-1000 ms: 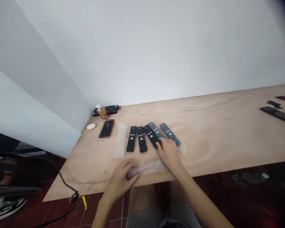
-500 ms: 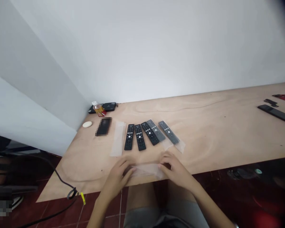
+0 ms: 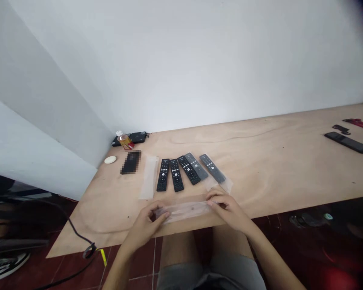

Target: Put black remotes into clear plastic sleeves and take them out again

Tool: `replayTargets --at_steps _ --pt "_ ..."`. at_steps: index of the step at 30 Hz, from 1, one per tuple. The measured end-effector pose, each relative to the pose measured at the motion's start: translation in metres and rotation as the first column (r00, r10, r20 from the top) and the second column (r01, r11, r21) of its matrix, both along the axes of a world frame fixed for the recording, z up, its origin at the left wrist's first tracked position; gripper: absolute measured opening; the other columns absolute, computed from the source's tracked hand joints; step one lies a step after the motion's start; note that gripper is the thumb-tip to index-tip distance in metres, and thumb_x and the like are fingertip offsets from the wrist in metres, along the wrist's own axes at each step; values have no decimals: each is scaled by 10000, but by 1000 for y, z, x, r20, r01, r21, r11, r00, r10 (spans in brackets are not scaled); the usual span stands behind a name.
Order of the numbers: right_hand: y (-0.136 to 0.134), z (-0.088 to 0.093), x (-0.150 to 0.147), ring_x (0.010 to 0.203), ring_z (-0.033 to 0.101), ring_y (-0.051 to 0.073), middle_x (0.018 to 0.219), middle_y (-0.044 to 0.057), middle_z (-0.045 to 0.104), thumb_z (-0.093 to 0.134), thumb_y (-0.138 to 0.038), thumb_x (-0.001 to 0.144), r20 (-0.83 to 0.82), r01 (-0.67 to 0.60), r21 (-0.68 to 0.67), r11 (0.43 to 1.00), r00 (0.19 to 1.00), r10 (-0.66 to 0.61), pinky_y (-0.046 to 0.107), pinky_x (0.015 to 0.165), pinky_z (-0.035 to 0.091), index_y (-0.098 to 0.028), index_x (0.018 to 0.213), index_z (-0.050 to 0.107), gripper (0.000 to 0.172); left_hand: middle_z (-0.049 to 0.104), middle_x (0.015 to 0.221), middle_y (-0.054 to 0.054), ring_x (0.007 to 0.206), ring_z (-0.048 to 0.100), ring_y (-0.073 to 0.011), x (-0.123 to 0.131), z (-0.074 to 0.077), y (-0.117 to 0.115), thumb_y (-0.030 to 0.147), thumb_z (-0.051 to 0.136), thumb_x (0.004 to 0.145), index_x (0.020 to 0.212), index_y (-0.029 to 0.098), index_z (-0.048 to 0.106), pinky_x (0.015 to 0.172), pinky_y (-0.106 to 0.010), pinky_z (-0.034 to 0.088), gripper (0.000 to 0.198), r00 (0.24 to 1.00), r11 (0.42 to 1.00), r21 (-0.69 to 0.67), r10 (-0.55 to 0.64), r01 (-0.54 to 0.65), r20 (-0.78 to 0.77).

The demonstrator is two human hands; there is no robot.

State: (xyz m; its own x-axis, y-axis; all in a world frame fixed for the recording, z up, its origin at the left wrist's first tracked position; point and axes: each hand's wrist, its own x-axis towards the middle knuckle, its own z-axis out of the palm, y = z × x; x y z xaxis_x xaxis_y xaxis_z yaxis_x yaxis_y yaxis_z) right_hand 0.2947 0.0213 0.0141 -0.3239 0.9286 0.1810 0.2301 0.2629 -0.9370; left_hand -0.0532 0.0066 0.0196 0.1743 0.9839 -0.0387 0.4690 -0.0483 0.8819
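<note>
Near the table's front edge, a clear plastic sleeve (image 3: pixel 186 212) is stretched sideways between my hands. My left hand (image 3: pixel 149 219) pinches its left end, and my right hand (image 3: pixel 225 207) pinches its right end. Just beyond my hands lie three bare black remote controls: one on the left (image 3: pixel 163 175), one in the middle (image 3: pixel 177 175) and one tilted (image 3: pixel 189 170). To their right, two more remotes rest in clear sleeves, an inner one (image 3: pixel 197 166) and an outer one (image 3: pixel 213 168). Another flat sleeve (image 3: pixel 149 177) lies left of the bare remotes.
At the back left stand a bottle (image 3: pixel 125 140) and black boxes (image 3: pixel 137 137). A round cream object (image 3: pixel 110 160) and a blurred-out dark object (image 3: pixel 130 162) lie nearby. A black phone-like device (image 3: pixel 348 142) lies far right. A black cable (image 3: pixel 75 223) hangs by the left edge.
My hands have moved slightly apart, pulling the plastic sleeve straighter and wider between them. The remotes have stayed in place; the view has shifted a little.
</note>
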Motion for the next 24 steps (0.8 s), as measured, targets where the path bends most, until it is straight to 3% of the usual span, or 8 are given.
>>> replayTargets --at_steps 3,6,9,13,18,21,24 --pt "-1 -1 6 821 620 232 815 40 690 594 -564 1082 -17 -13 -125 992 1000 11 341 781 501 -212 709 713 527 683 781 -3 731 631 -166 -3 -8 -2 493 876 851 879 192 756 682 -247 490 326 967 989 -60 142 -132 212" --pt "-6 -6 -2 714 567 206 711 16 646 613 -640 1048 -95 50 -241 969 993 -75 309 678 458 -203 725 723 554 750 963 -35 929 709 -204 11 -18 -8 484 941 783 1030 214 761 842 -285 565 408 793 951 -131 305 -278 527" --pt "-11 -14 -25 737 599 209 760 32 692 653 -679 1008 -223 106 -301 948 958 -178 301 685 471 -188 791 758 547 756 1166 -74 1139 720 -256 38 -21 -12 393 993 732 1219 247 724 962 -344 592 575 638 945 -213 324 -246 699" --pt "-19 -19 -57 708 591 197 718 28 667 653 -642 1023 -262 49 -302 952 956 -132 283 651 450 -169 770 754 546 737 1160 -70 1072 737 -220 64 -8 -6 341 938 825 1198 235 717 946 -338 616 446 579 953 -192 297 -236 760" --pt "-23 -19 -75 742 599 203 759 37 683 604 -551 1075 -181 118 -162 980 972 -147 289 672 448 -170 820 769 487 728 1251 -66 1078 744 -193 74 6 0 329 957 809 1293 264 672 917 -296 636 566 555 945 -202 316 -258 770" --pt "-25 -19 -76 773 613 207 785 40 697 583 -486 1096 -122 128 -57 990 983 -134 300 717 458 -181 818 758 448 750 1238 -59 1101 749 -177 80 4 2 313 985 767 1261 253 687 937 -253 623 580 489 900 -283 421 -333 764" --pt "-31 -21 -75 741 641 203 794 36 728 592 -460 1092 -141 101 -132 986 983 -119 291 686 474 -187 910 788 382 776 1156 -43 1047 757 -149 83 -3 5 289 1011 721 1164 224 726 942 -215 611 530 396 835 -319 505 -448 767"
